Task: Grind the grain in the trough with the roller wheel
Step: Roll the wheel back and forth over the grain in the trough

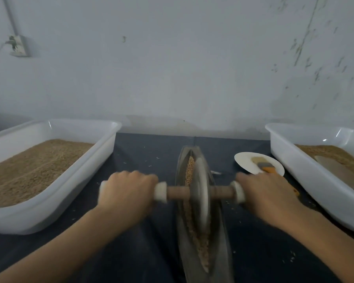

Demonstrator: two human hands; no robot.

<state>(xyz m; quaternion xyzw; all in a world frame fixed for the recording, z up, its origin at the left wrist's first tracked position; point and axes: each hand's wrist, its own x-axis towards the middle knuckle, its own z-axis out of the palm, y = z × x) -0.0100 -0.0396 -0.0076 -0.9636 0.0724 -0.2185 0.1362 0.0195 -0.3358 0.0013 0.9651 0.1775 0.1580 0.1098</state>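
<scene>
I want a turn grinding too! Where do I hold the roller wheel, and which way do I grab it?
Hold the roller wheel by its wooden axle, one fist each side, out past the white collars, as the left hand and right hand do now. Come from above, knuckles up: the axle lies level across the trough, and the disc's edge sits in the grain.

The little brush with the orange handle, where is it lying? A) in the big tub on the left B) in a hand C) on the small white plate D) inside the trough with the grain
C: the brush lies across the small white plate, beside the trough, while both hands grip the roller's handle ends.
</scene>
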